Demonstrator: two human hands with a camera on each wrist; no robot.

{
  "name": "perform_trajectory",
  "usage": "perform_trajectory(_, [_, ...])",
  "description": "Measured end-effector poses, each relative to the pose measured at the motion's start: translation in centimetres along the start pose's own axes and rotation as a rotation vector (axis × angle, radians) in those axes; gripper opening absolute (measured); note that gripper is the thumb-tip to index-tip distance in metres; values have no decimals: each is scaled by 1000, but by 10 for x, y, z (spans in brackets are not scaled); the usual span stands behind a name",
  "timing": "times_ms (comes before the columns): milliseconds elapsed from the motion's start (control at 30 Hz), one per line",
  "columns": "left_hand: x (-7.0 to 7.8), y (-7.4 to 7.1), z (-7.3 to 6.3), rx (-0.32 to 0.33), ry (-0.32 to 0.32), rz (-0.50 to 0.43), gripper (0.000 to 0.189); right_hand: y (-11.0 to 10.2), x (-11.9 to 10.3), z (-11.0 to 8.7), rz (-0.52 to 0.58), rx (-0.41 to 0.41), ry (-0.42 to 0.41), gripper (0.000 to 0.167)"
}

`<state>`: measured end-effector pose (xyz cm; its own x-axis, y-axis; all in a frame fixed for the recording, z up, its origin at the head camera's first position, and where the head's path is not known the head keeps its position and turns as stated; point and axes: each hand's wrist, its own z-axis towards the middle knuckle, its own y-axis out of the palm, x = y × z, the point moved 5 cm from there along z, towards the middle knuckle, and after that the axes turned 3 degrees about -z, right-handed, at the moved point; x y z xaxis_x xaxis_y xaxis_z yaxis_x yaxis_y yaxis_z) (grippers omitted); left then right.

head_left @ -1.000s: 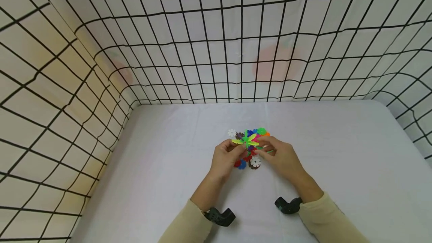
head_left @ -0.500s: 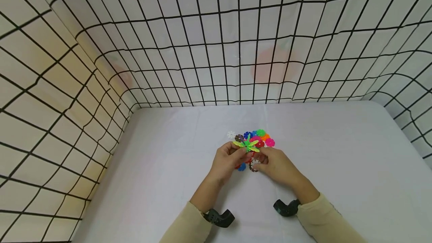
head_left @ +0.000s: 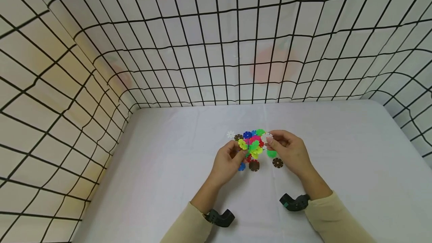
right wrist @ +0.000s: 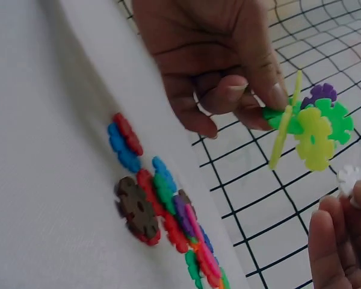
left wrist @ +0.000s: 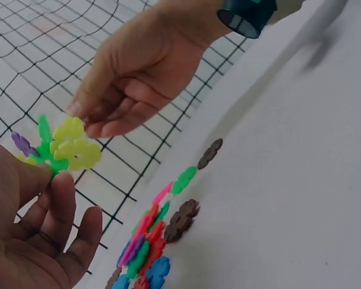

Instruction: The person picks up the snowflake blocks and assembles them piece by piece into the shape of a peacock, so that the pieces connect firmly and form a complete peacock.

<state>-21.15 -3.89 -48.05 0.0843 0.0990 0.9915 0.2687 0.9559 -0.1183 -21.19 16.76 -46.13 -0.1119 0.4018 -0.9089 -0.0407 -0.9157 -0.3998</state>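
While the left hand (head_left: 227, 163) pinches a green, yellow and purple cluster of notched plastic discs (right wrist: 311, 126) at a green edge, presumably to leave outer slots accessible, the right hand (head_left: 293, 153) pinches a white notched plastic disc (right wrist: 349, 176) nearby, above loose multicoloured notched plastic discs (right wrist: 174, 232) on the white-covered bench (head_left: 152, 179).

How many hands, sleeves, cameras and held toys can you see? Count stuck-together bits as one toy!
Hands: 2, left hand and right hand
Sleeves: 2, left sleeve and right sleeve
Cameras: 2, left camera and right camera
Held toys: 2, cluster and white disc
Total: 8
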Motion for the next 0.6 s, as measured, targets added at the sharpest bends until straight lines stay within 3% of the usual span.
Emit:
perform_trajectory(200, [3,0,-2,38,25,40,8,-1,-8,-3,101,-8,-100,27])
perform_trajectory(600, [6,0,-3,46,32,50,9,3,-10,-6,21,12,-182,23])
